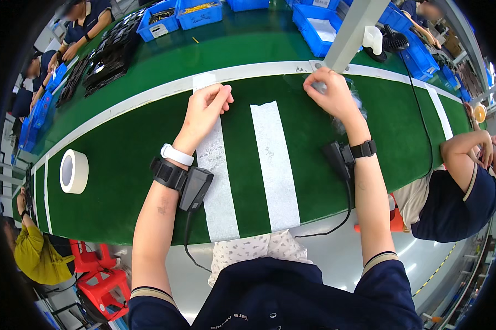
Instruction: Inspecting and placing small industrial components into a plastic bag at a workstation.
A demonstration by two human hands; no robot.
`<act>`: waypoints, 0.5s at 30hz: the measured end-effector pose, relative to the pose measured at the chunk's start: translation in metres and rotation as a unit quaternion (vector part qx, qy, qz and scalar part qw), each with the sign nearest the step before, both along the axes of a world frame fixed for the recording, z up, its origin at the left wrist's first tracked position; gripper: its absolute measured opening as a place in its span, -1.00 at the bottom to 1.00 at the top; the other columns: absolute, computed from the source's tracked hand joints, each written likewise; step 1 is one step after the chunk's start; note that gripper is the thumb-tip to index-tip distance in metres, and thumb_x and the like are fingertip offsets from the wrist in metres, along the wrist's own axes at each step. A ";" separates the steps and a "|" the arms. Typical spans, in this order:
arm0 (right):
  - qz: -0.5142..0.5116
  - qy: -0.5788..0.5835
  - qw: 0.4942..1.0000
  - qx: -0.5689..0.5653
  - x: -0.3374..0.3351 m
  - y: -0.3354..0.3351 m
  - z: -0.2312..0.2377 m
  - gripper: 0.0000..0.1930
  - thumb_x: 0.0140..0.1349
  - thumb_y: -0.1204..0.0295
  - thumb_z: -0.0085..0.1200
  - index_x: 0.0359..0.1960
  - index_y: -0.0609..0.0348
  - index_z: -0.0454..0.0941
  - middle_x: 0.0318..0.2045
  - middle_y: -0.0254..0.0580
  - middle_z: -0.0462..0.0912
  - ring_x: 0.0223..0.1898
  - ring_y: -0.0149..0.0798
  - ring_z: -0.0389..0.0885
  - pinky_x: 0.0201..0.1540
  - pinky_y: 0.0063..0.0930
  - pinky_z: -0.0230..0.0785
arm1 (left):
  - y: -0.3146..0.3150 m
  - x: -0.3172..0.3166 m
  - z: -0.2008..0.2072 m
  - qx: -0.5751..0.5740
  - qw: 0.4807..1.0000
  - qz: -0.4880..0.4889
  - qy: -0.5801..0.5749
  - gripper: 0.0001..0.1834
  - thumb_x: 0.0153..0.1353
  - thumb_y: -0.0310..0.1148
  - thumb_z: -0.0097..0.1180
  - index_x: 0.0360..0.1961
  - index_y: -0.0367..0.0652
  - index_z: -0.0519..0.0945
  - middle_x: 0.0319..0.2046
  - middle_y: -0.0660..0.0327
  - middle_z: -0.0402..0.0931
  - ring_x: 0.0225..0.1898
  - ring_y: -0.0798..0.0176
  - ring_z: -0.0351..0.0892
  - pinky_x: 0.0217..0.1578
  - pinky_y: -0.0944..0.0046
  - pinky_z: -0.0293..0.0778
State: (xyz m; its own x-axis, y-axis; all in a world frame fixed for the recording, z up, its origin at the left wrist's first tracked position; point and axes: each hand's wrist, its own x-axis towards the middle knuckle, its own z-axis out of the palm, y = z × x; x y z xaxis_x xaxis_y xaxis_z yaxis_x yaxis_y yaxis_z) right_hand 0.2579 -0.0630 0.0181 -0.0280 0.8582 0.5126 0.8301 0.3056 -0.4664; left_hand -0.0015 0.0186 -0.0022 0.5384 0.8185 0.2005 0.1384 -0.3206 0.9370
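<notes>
My left hand (208,108) is closed, thumb pressed against curled fingers, above the far end of a white tape strip (217,181) stuck on the green table. Whatever it pinches, if anything, is too small to make out. My right hand (336,96) is also closed, with thumb and forefinger tips brought together near the base of a grey post (352,38). I cannot make out anything in that pinch. Clear crumpled plastic (338,126) lies under and beside the right hand. Between my hands a second white strip (275,165) runs toward me.
A roll of masking tape (74,171) stands at the left. Blue bins (201,16) and stacked black parts (113,55) are at the back. A black cable (418,110) crosses the right side, near a small fan (393,39). Other people sit around the table.
</notes>
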 end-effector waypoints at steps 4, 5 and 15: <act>-0.015 0.027 0.997 0.067 -0.011 0.000 0.015 -0.93 -0.14 0.54 0.06 -0.54 0.22 0.49 -0.57 -0.18 0.48 -0.43 -0.16 0.46 -0.34 -0.42 0.29 | 0.001 -0.005 0.002 -0.011 1.000 0.000 -0.023 -0.67 0.15 -0.21 -0.09 -0.61 -0.23 0.45 -0.70 0.36 0.34 -0.61 0.53 0.28 -0.56 0.52 0.22; -0.009 0.035 0.997 0.073 -0.012 -0.001 0.016 -0.93 -0.13 0.54 0.05 -0.54 0.22 0.49 -0.57 -0.18 0.49 -0.42 -0.17 0.46 -0.34 -0.43 0.29 | 0.001 -0.005 0.001 -0.015 1.000 -0.002 -0.018 -0.67 0.15 -0.21 -0.09 -0.61 -0.23 0.45 -0.70 0.36 0.34 -0.62 0.53 0.28 -0.56 0.52 0.22; 0.004 0.002 1.000 -0.031 -0.010 -0.004 0.013 -0.83 -0.19 0.46 0.13 -0.49 0.22 0.52 -0.50 -0.13 0.47 -0.37 -0.13 0.44 -0.30 -0.40 0.29 | 0.002 -0.004 0.001 -0.012 1.000 0.004 -0.009 -0.68 0.15 -0.21 -0.09 -0.61 -0.23 0.45 -0.70 0.36 0.34 -0.61 0.53 0.29 -0.56 0.52 0.23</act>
